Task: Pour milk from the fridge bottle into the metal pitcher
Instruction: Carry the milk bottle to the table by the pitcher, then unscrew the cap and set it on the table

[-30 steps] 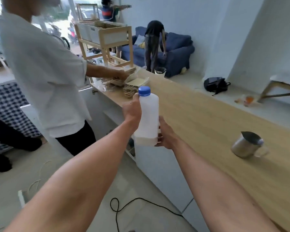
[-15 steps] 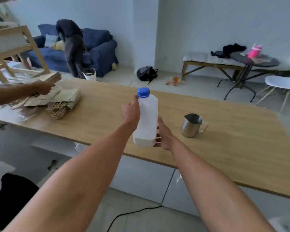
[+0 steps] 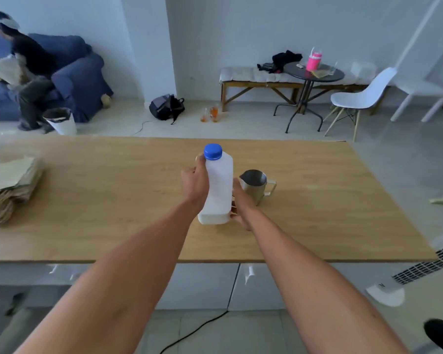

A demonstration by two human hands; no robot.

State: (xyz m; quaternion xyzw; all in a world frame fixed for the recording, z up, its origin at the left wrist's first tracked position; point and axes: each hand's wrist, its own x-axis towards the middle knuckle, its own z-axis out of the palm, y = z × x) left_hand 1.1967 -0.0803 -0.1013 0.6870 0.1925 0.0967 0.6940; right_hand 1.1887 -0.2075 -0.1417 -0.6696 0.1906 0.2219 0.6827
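Observation:
A white plastic milk bottle with a blue cap stands upright at the middle of the wooden table, its base at or just above the tabletop. My left hand wraps its upper left side. My right hand holds its lower right edge near the base. The cap is on. The metal pitcher stands directly to the right of the bottle, handle pointing right, partly hidden behind my right hand.
A stack of paper bags lies at the table's left end. Beyond the table are a blue sofa with a seated person, a white bin, a backpack, a bench, a round table and a white chair. A cable runs on the floor.
The view has swung right and closer to the table. Both hands have carried the bottle over the tabletop and down beside the pitcher. The other person's arm has left the view.

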